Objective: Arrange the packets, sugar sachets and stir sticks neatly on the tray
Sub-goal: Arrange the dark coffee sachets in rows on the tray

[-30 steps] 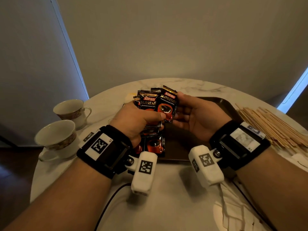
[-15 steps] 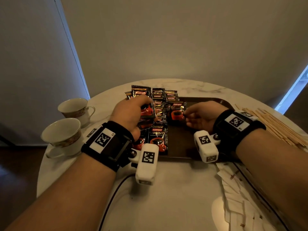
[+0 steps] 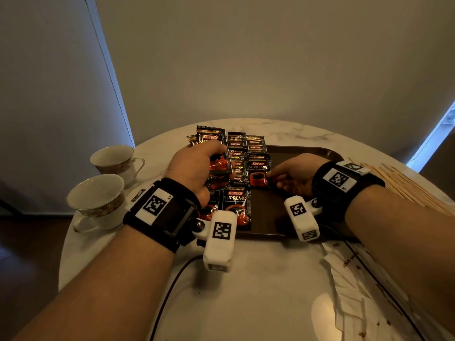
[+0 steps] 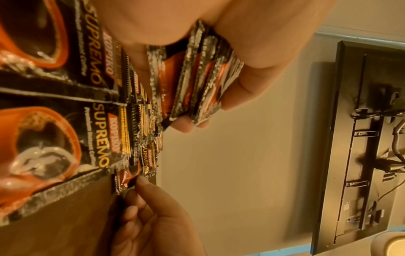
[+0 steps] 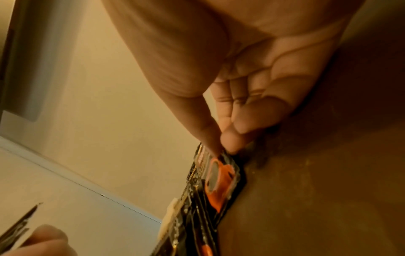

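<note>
Gripping a fanned stack of packets (image 3: pixel 213 153) over the tray's (image 3: pixel 305 153) left edge, the left hand (image 3: pixel 194 166) curls its fingers around black sachets printed with red cups and gold "KOPIKO SUPREMO" lettering. The right hand (image 3: pixel 293 173) pinches the lower right corner of one packet (image 3: pixel 258 172) lying on the overlapped rows along the tray's left side.
</note>
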A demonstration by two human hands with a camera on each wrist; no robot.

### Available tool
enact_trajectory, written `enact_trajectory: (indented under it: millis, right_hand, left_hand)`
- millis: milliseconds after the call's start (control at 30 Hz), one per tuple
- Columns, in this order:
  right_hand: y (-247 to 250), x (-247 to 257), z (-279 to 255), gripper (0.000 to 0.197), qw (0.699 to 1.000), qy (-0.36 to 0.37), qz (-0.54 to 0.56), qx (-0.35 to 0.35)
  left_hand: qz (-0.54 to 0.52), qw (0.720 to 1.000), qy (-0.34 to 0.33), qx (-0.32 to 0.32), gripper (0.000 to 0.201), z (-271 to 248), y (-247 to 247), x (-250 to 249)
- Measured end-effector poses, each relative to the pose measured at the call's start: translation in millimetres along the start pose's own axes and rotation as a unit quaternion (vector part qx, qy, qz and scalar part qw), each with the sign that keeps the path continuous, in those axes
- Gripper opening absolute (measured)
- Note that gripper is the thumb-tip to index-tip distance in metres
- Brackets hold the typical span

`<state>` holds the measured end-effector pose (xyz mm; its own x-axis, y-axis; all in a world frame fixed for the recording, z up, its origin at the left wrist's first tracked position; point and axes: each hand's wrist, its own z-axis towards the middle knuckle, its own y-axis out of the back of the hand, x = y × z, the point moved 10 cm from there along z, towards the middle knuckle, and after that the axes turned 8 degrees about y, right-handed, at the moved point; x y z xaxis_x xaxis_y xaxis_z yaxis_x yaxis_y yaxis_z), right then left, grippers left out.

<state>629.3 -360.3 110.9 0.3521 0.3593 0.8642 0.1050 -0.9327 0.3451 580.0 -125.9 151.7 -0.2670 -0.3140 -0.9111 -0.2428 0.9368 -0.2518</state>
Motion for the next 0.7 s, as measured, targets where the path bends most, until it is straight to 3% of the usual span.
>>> enact_trajectory:
  millis: [200,367,700]
  right_hand:
    - [2,-1,1,0.014,1.000,0.006,0.028,0.001]
    - [4,-2,3,0.006,0.997,0.022,0.080,-0.012]
    - [7,-3,9,0.016,0.992,0.049,0.112,-0.019]
  left_hand:
    - [0.025,1.000,-0.006,0.009,0.011,-1,-2,0]
    - [0.017,1.000,0.003,0.007,0.018,0,-2,2]
    - [0.020,1.000,0.007,0.011,0.017,-2,-4,4]
